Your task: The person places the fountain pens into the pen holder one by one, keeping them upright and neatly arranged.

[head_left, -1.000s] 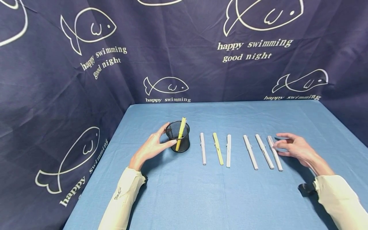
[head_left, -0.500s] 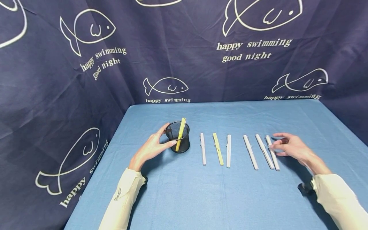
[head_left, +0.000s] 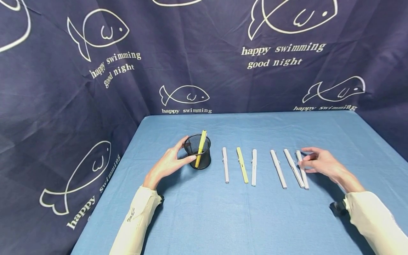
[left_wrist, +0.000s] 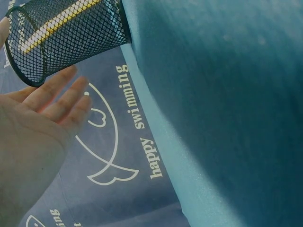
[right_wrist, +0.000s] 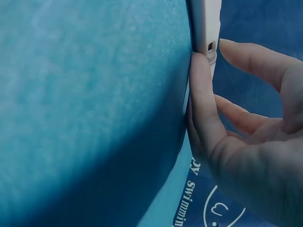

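My left hand (head_left: 169, 161) holds a black mesh pen holder (head_left: 206, 160) by its rim, thumb on the near side and fingers behind. A yellow pen (head_left: 202, 142) leans inside it. The left wrist view shows the mesh cup (left_wrist: 85, 40) beside the fingers. My right hand (head_left: 325, 164) has thumb and fingertips at the rightmost pale pen (head_left: 303, 177), which lies on the cloth and is partly covered by them. Seen from the right wrist, this pen (right_wrist: 207, 23) sits between a fingertip and the thumb. Its lower end almost meets the neighbouring white pen (head_left: 293, 167).
Left of these lie another white pen (head_left: 278, 169), a pale pen with a light-green tip (head_left: 254, 168), a yellow pen (head_left: 242, 165) and a pinkish pen (head_left: 225, 165). Blue cloth (head_left: 223, 219) covers the table. Dark fish-print fabric (head_left: 223, 71) hangs behind and at the sides.
The rightmost pen has shifted a little left and turned, bringing its lower end closer to its neighbour. My right hand has moved slightly left with it. The left hand and pen holder stay put.
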Demonstrator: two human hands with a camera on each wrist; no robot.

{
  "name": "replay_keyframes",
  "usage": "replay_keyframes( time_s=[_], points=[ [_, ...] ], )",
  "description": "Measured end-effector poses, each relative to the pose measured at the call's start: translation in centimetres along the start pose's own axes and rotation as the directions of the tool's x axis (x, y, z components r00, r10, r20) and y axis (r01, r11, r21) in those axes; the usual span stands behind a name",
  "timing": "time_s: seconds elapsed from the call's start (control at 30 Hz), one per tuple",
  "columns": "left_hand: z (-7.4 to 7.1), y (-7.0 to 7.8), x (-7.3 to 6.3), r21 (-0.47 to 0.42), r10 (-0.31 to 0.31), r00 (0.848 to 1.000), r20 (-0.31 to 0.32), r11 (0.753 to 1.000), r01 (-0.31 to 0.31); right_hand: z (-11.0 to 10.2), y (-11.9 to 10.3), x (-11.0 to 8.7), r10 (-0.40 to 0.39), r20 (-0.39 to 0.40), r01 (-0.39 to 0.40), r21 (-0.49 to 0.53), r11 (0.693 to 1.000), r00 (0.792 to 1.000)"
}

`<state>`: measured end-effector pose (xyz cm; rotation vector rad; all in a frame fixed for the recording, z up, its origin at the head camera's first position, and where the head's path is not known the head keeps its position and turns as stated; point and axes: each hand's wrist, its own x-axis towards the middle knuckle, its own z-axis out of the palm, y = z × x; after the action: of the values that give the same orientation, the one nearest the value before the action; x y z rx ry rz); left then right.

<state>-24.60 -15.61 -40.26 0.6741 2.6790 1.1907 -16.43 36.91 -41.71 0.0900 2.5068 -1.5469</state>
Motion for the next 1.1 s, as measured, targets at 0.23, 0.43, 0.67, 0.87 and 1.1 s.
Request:
replay_keyframes(
  time_s=[0.23, 0.43, 0.67, 0.87, 1.1],
  points=[
    [-0.11, 0.07, 0.02, -0.003, 0.005, 1.0, -0.002, 1.0, -0.005, 0.11, -0.47, 0.1, -0.016, 0.017, 0.016, -0.031, 0.999, 1.0],
    [-0.2, 0.14, 0.01, 0.002, 0.0, 1.0, 0.001, 1.0, 0.0, 0.03, -0.45, 0.11, -0.028, 0.023, 0.029, -0.062, 0.998, 0.999],
    [-0.11, 0.17, -0.04, -0.007, 0.002, 1.0, -0.001, 1.0, -0.002, 0.07, -0.6, 0.01, -0.019, 0.014, 0.02, -0.095, 0.995, 1.0],
    [0.01, -0.01, -0.02, -0.008, -0.005, 1.0, 0.001, 1.0, 0.005, 0.16, -0.6, 0.02, -0.013, 0.009, 0.014, -0.102, 0.995, 1.0],
    [0.04, -0.01, 0.0, -0.002, 0.003, 1.0, -0.002, 1.0, -0.003, 0.16, -0.48, 0.23, -0.019, -0.003, 0.018, -0.168, 0.986, 1.0]
  ],
)
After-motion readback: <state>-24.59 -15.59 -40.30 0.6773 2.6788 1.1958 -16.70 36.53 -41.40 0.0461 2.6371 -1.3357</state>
